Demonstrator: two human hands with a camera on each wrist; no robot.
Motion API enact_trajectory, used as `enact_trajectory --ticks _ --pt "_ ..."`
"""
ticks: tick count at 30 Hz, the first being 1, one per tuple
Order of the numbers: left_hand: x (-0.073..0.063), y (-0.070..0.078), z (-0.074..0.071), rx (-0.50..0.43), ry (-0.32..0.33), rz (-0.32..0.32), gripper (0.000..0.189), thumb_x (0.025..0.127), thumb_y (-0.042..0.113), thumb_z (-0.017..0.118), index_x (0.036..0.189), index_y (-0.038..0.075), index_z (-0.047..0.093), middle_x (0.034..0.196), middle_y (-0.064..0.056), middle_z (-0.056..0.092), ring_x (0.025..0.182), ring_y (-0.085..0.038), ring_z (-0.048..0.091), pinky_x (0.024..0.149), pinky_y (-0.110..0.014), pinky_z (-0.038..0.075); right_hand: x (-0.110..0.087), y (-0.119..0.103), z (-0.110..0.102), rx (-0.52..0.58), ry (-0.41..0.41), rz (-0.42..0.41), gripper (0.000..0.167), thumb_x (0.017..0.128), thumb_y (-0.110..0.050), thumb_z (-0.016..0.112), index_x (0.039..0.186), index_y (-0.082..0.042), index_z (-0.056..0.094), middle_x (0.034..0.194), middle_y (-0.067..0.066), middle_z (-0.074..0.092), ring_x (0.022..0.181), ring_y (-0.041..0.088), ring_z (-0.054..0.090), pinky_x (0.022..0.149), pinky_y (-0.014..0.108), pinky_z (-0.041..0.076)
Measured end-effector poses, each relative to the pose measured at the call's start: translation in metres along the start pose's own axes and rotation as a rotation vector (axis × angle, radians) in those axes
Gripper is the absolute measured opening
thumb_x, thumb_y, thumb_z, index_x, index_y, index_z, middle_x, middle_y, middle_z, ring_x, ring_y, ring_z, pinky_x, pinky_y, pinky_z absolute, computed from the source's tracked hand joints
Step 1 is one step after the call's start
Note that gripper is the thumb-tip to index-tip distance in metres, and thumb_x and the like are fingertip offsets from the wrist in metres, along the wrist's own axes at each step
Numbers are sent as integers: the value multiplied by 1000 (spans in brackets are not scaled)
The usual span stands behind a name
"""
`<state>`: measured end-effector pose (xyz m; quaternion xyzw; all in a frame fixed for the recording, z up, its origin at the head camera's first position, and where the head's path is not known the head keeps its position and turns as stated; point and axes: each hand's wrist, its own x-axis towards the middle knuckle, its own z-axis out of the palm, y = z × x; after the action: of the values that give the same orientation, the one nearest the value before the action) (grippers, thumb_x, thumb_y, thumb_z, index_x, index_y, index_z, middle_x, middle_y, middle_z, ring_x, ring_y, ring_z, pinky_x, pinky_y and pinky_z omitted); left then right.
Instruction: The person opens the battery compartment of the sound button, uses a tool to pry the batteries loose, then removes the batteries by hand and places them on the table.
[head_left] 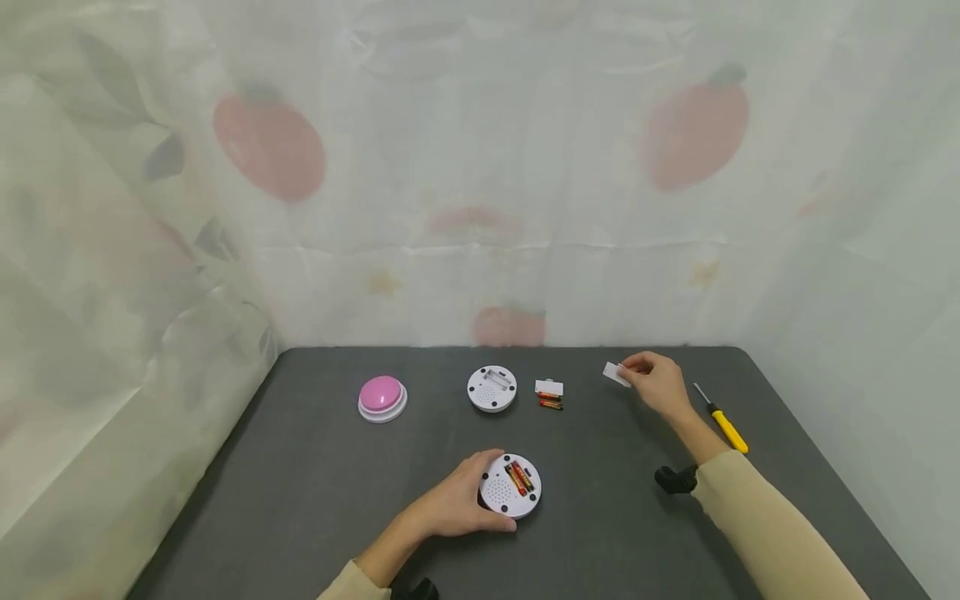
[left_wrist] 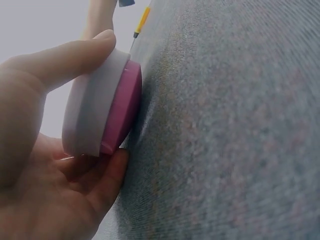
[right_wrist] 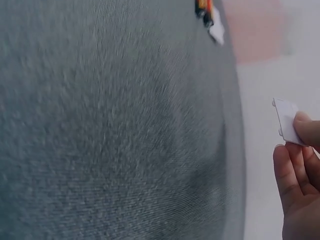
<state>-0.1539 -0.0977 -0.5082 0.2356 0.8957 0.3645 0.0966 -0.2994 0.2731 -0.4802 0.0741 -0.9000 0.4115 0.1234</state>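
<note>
My left hand (head_left: 456,502) grips a round white push-button light or buzzer (head_left: 498,493) by its rim, its underside facing up. Two red-and-gold batteries (head_left: 519,478) lie in its uncovered compartment. From the side, the left wrist view shows its pink dome (left_wrist: 123,107) facing the table, with thumb and fingers on opposite sides of the white base (left_wrist: 92,110). Toward the back right, my right hand (head_left: 660,387) pinches a small white battery cover (head_left: 615,374) above the table. Two small tabs show along that cover's edge in the right wrist view.
A second upturned round device (head_left: 491,389) has its battery slot bare. Beside it lie another white cover (head_left: 549,387) and two batteries (head_left: 551,401). A pink-domed button (head_left: 382,398) stands at left. A yellow-handled screwdriver (head_left: 729,431) lies right of the right forearm.
</note>
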Motion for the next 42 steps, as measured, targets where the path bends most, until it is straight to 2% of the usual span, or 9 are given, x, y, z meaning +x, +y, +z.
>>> enact_trajectory --ticks 5,9,18,25,33,42 --pt "1 0 -1 1 -11 6 98 73 48 88 148 5 42 141 -9 50 127 -22 47 106 -42 39 5 13 6 -11 -60 19 18 95 -16 73 103 0 73 87 10 69 74 20 62 63 33 49" --pt "1 1 -3 3 -19 14 96 73 47 89 146 5 43 139 -9 51 125 -22 48 106 -42 40 7 21 12 -40 -123 36 18 96 -16 72 103 0 72 88 10 69 75 22 62 64 36 50" --pt "2 5 -4 6 -29 21 94 73 44 90 146 7 44 137 -6 51 122 -19 48 103 -38 41 12 25 18 -214 -164 -21 17 98 -9 66 106 6 67 91 16 64 81 30 59 72 48 49" --pt "4 5 -4 10 -40 24 94 73 45 89 146 6 44 138 -7 52 122 -19 48 103 -38 41 11 30 19 -277 -200 -9 21 99 -11 64 111 5 69 98 18 62 86 32 59 73 49 49" --pt "3 7 -3 16 -38 27 95 74 45 89 147 5 43 138 -8 52 124 -21 48 105 -40 40 4 26 -1 -288 -203 -11 29 97 -10 66 120 8 66 108 24 65 97 40 62 79 53 51" --pt "4 6 -5 33 -38 15 101 74 47 88 151 3 40 144 -10 50 128 -24 47 106 -43 40 -15 21 -38 -335 -129 -82 27 97 -10 66 116 8 67 103 24 64 93 42 62 74 56 50"
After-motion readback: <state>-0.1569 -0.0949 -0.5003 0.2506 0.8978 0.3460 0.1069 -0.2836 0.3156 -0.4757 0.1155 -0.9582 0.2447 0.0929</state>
